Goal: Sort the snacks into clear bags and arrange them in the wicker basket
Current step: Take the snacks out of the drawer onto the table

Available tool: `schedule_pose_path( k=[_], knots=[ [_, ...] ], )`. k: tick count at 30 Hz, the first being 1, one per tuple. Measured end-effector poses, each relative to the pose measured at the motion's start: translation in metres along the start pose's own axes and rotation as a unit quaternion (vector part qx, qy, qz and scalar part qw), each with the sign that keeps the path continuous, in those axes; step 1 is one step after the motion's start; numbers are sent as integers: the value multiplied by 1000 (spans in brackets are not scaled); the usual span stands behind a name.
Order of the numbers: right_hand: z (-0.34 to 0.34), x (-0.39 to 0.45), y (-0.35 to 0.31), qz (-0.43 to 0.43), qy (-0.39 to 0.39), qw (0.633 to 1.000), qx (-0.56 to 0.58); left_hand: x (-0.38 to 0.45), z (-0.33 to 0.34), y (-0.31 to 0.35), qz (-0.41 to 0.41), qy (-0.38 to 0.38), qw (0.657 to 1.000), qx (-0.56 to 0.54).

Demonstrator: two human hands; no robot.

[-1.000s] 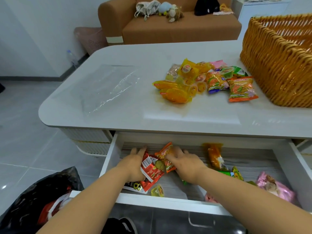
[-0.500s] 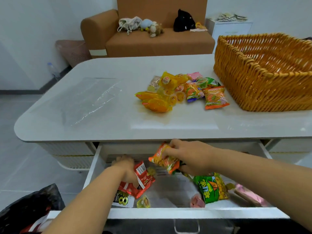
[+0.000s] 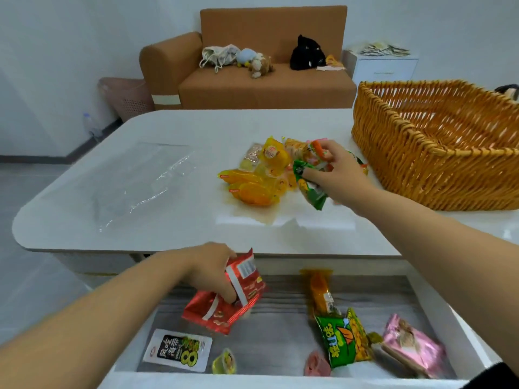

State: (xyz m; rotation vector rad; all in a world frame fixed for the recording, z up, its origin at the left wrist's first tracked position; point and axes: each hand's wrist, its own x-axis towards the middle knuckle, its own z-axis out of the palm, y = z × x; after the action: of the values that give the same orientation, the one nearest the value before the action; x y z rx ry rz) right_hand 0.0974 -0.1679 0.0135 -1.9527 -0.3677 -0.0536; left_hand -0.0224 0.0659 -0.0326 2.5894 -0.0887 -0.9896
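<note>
My right hand is over the snack pile on the white table, gripping an orange packet and a green packet. My left hand holds two red snack packets just above the open drawer. Inside the drawer lie a black-and-white packet, a yellow jelly cup, a green packet, an orange packet and a pink packet. Clear bags lie flat on the table's left. The wicker basket stands at the right.
A brown sofa with soft toys and a black bag stands behind the table. A white cabinet is beside it. A pink bin sits by the left wall.
My right hand rose from the drawer with the orange and green packets to the pile on the table. My left hand lifted the red packets off the drawer floor.
</note>
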Motion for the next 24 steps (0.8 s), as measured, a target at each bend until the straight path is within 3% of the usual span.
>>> schedule_pose_path(
  k=[3, 8, 14, 17, 19, 21, 24],
  knots=[
    [-1, 28, 14, -3, 65, 996, -56, -13, -22, 17, 70, 30, 987, -143],
    [6, 70, 20, 5, 92, 992, -81, -2, -50, 43, 145, 133, 915, -351],
    [7, 86, 17, 147, 177, 973, 12, 31, -58, 56, 128, 224, 809, -528],
    [10, 68, 13, 146, 217, 965, 10, 40, -61, 59, 110, 254, 748, -603],
    [12, 51, 6, 142, 182, 972, 32, 40, -65, 62, 104, 271, 699, -653],
    [13, 25, -7, 177, 82, 976, 99, 38, -71, 66, 102, 281, 657, -692],
    [15, -13, -20, 216, -60, 966, 131, 35, -75, 71, 103, 285, 636, -709]
  ],
)
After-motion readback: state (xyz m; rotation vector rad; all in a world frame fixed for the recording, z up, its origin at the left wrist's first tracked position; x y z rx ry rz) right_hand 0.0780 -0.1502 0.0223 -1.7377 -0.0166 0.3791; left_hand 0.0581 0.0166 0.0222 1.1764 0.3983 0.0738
